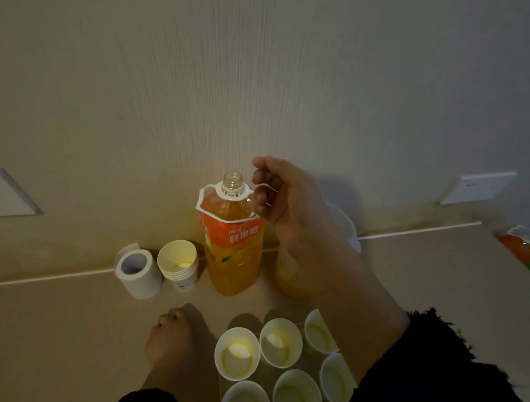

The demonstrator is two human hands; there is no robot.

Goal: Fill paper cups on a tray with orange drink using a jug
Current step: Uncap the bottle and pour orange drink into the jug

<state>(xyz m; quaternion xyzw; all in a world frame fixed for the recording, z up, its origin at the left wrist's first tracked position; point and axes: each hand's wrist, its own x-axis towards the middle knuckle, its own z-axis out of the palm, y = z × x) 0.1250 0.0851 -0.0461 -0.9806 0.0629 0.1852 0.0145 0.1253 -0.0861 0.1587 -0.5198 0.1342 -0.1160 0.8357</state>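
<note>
An uncapped bottle of orange drink stands upright at the back of the table by the wall, with a white carrying handle round its neck. My right hand is at the bottle's right shoulder, its fingers curled round the right side of that handle. A jug holding orange liquid stands just right of the bottle, mostly hidden behind my right wrist. Several paper cups stand grouped at the bottom, each with a little yellowish drink showing inside. My left hand rests on the table left of the cups, fingers curled under.
A stack of empty paper cups and a white roll stand left of the bottle. An orange and green packet lies at the far right. Two wall plates sit low on the wall.
</note>
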